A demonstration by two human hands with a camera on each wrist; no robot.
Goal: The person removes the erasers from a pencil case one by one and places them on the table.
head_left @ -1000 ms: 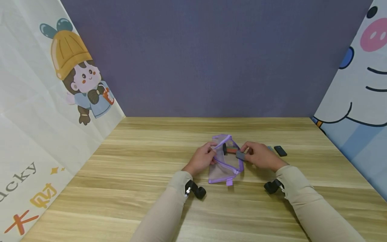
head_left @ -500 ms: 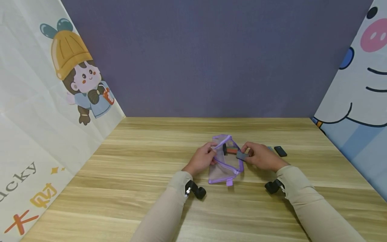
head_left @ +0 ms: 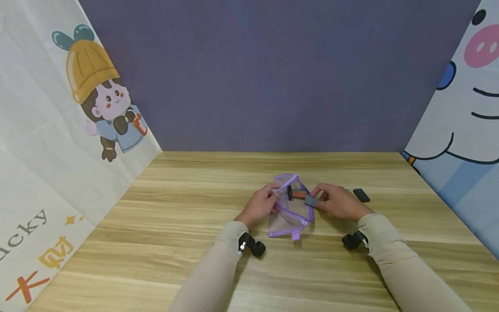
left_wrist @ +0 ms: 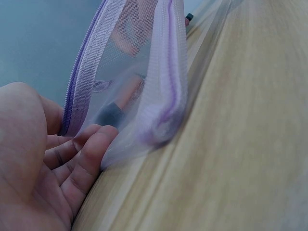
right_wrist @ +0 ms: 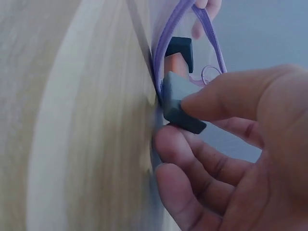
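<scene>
The grey block (head_left: 311, 200) is in the right hand (head_left: 338, 200), pinched between thumb and fingertips, its free end reaching over the right-hand edge of a purple mesh pouch (head_left: 286, 222). From here I can't tell whether it touches the orange piece (head_left: 299, 194) lying just past it inside the pouch, with a dark piece (head_left: 290, 192) at that one's far end, over toward the other hand. The pouch rests on the table (head_left: 156, 242), its mouth spread wide between the two purple zip edges. The left hand (head_left: 260, 204) has a narrow grip on the pouch's near-left side, thumb and fingers closed about the zipped rim. A small purple tab (head_left: 296, 235) sticks out at the bottom corner, nearest the person.

Beyond the right hand, a black block (head_left: 361, 195) lies flat on the wood, and just beside it a bluish-grey piece (head_left: 348, 191) is mostly hidden behind that hand. Both forearms are in beige sleeves (head_left: 210, 268), with a small black camera mount (head_left: 255, 247) at the left wrist and another at the right. A dark blue-grey panel (head_left: 273, 73) stands behind the table, flanked by a cartoon-printed sheet (head_left: 23, 108) on the left and a pig-snouted print (head_left: 481, 45) on the right
</scene>
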